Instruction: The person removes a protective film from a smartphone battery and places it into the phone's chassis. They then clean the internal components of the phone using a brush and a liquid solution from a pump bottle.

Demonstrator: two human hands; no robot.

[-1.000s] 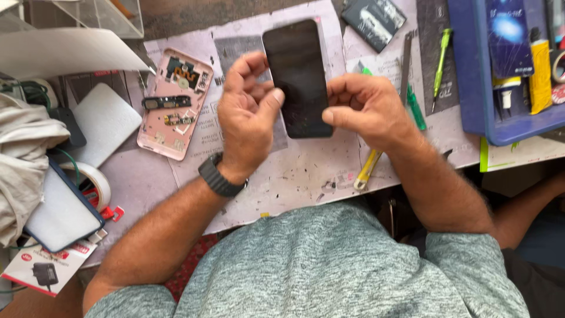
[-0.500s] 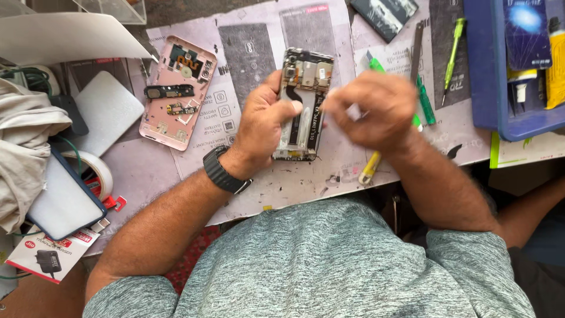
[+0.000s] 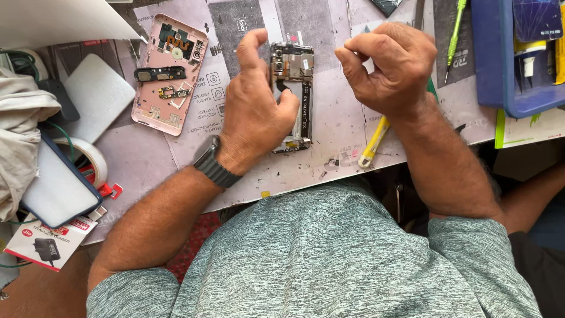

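Note:
My left hand point(image 3: 253, 115) grips an opened phone point(image 3: 294, 88) by its left edge, thumb across its lower part. The phone faces inside up, showing circuit boards, camera modules and a metal frame, and it rests on the grey work mat point(image 3: 329, 135). My right hand point(image 3: 388, 65) hovers just right of the phone with fingers curled shut, not touching it; I see nothing held in it. A pink phone back cover point(image 3: 168, 76) with loose parts inside lies to the left of my left hand.
A yellow-handled tool point(image 3: 374, 141) lies under my right wrist. A green tool point(image 3: 454, 35) and a blue tray point(image 3: 500, 70) sit at the right. At the left are a tape roll point(image 3: 94, 162), a cloth point(image 3: 23, 135), a blue-cased device point(image 3: 56, 188) and a white pad point(image 3: 97, 94).
The phone, held screen up in both hands, was flipped to show its inside. My right hand has let go and drawn away to the right; the left hand keeps hold.

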